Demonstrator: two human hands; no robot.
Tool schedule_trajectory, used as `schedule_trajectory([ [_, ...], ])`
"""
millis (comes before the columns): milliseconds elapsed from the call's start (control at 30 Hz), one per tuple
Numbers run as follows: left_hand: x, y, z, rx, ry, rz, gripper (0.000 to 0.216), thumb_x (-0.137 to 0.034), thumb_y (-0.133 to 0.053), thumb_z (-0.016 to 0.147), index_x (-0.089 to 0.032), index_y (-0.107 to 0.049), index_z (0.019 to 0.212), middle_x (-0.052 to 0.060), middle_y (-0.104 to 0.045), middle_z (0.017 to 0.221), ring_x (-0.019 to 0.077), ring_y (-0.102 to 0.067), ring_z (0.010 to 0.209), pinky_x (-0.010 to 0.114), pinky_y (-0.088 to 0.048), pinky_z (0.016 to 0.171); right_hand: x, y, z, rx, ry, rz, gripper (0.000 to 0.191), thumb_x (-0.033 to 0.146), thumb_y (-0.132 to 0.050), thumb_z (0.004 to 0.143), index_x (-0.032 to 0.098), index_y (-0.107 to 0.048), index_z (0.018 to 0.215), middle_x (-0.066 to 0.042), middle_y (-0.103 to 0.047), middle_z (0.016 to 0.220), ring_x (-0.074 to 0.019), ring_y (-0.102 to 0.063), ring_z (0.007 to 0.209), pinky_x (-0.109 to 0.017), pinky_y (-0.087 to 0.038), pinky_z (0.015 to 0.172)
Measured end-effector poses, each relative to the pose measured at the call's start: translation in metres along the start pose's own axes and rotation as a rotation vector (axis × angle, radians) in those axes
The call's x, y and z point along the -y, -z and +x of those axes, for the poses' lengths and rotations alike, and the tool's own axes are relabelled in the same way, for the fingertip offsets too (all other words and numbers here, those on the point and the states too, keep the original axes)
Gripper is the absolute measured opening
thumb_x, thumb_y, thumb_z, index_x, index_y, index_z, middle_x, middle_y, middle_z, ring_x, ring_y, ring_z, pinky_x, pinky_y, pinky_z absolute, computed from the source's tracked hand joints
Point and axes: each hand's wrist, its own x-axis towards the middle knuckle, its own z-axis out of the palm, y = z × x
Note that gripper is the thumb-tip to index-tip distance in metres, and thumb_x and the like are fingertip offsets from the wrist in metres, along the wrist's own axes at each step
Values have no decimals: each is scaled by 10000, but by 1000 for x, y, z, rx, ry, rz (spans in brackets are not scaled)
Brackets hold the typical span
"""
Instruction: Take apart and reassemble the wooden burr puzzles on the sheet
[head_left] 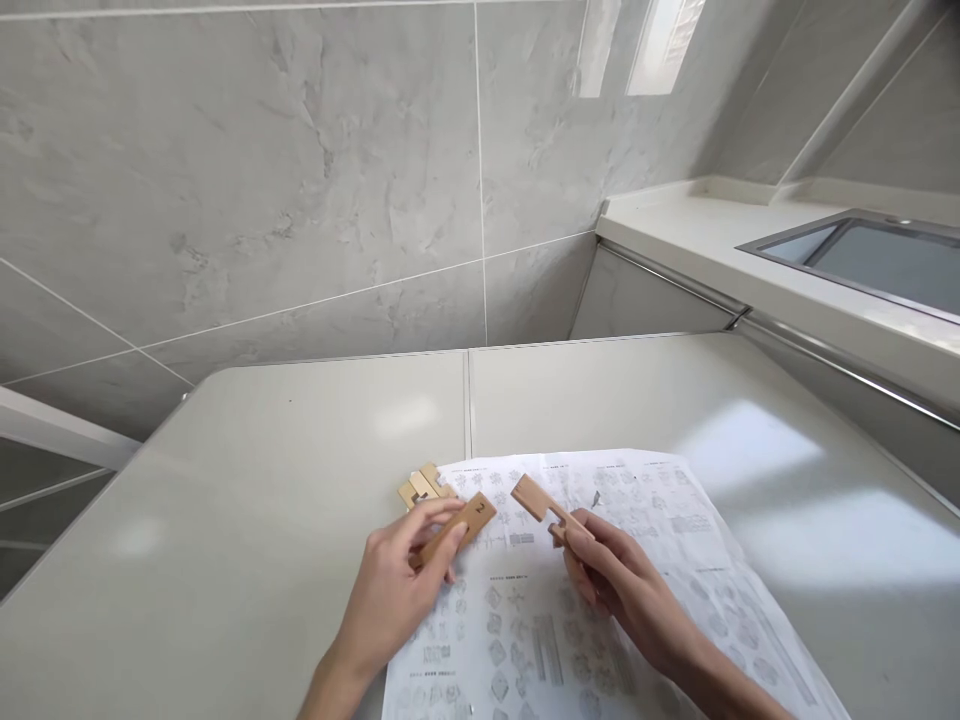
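Observation:
My left hand (pixel 409 570) is closed around a wooden puzzle piece (pixel 474 516), a bar with a dark "2" on its end. In my right hand (pixel 615 570) is a notched wooden puzzle piece (pixel 534 497), its cut-out facing my left hand's side and its far end pointing up and left. The two pieces are apart, both held above a printed instruction sheet (pixel 525 610) covered with small diagrams. Beyond my left fingers, several more wooden pieces (pixel 424 484) lie together at the sheet's upper left edge, partly hidden by that hand.
The sheet lies on a white table (pixel 300 450) with a seam across its top. A grey tiled wall (pixel 247 180) rises behind it. To the right stands a white counter (pixel 690 225) with a sink (pixel 870 255) set into it.

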Motion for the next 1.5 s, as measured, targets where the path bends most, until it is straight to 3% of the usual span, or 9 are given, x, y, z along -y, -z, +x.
schedule_trajectory([
  [100, 6, -7, -12, -3, -220, 256, 156, -343, -751, 1013, -291, -824, 1140, 49, -871, 1018, 210, -773, 673, 276, -561, 597, 2, -2, 0, -18, 8, -32, 497, 692, -617, 1057, 206, -622, 955, 57, -454, 691, -122, -347, 590, -263, -316, 550],
  [200, 13, -11, -24, -32, -413, 410, 137, -246, -766, 998, -287, -827, 1114, 31, -865, 927, 224, -777, 719, 297, -564, 673, 4, -4, -1, 12, 17, -103, 521, 710, -545, 1082, 227, -567, 890, 50, -473, 695, -135, -384, 597, -278, -356, 578],
  [333, 21, -11, -35, -80, -507, 503, 202, -191, -776, 980, -290, -822, 1149, 36, -839, 876, 250, -739, 781, 322, -550, 704, 4, -7, -2, 55, 75, -262, 564, 727, -439, 1109, 249, -490, 815, 43, -488, 660, -143, -400, 577, -295, -369, 586],
  [467, 29, -7, -39, -110, -542, 553, 210, -177, -782, 977, -278, -808, 1159, 41, -831, 929, 252, -695, 851, 333, -544, 738, 4, -6, -4, 145, 139, -501, 541, 643, -405, 1148, 236, -514, 809, 28, -527, 664, -143, -439, 575, -295, -338, 573],
  [700, 38, 0, -42, -143, -551, 636, 127, -191, -724, 1024, -262, -796, 1102, 46, -739, 907, 246, -667, 908, 350, -539, 780, 10, -11, -8, 382, 48, -694, 206, 409, -544, 1115, 237, -615, 1025, 30, -643, 693, -167, -557, 625, -275, -408, 618],
  [1000, 46, 13, -52, -175, -477, 480, 147, -193, -689, 1046, -272, -736, 1160, 43, -768, 1030, 237, -672, 941, 340, -550, 819, -4, -43, -8, 330, 140, -1010, 152, 294, -557, 1090, 255, -520, 948, 41, -621, 669, -177, -556, 576, -281, -301, 574],
  [1233, 52, 6, -68, -10, -462, 493, 383, -273, -783, 990, -298, -683, 1359, 98, -744, 1232, 321, -680, 1171, 422, -578, 985, -31, -68, -4, 251, 350, -1363, 83, 234, -541, 1108, 246, -463, 1083, -25, -766, 760, -240, -714, 577, -314, -170, 543],
  [1333, 57, 2, -70, 4, -470, 529, 490, -308, -804, 983, -300, -629, 1440, 110, -734, 1283, 335, -679, 1197, 445, -579, 1004, -31, -60, -5, 221, 362, -1336, 60, 220, -508, 1108, 241, -459, 1136, -22, -759, 762, -244, -720, 592, -311, -190, 552],
  [1500, 63, -1, -66, -92, -443, 561, 440, -312, -789, 994, -284, -626, 1402, 111, -721, 1246, 334, -695, 1146, 454, -600, 955, -19, -21, -11, 249, 316, -1201, 147, 253, -442, 1133, 250, -481, 1275, 39, -666, 700, -205, -637, 556, -299, -291, 577],
])
